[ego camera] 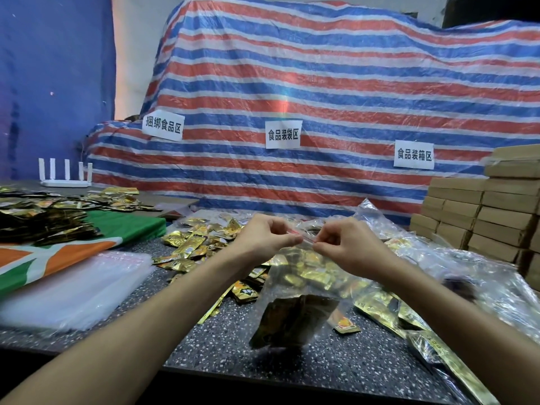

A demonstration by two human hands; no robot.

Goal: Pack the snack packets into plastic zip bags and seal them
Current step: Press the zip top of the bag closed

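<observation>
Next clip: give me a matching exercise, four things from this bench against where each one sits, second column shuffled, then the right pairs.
Things
1. filled zip bag
2. stack of empty zip bags
3. cardboard boxes
4. white router

Places
A. stacked at the right edge
B. far left, at the back of the table
C. pinched at its top strip by the left hand and right hand
D. lying flat, near left

Pairs: 1-C; 2-D; 3-A; 4-B

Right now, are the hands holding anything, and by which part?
The left hand and right hand both pinch the clear zip bag by its red zip strip at the top, one at each end; snack packets sit inside it.
</observation>
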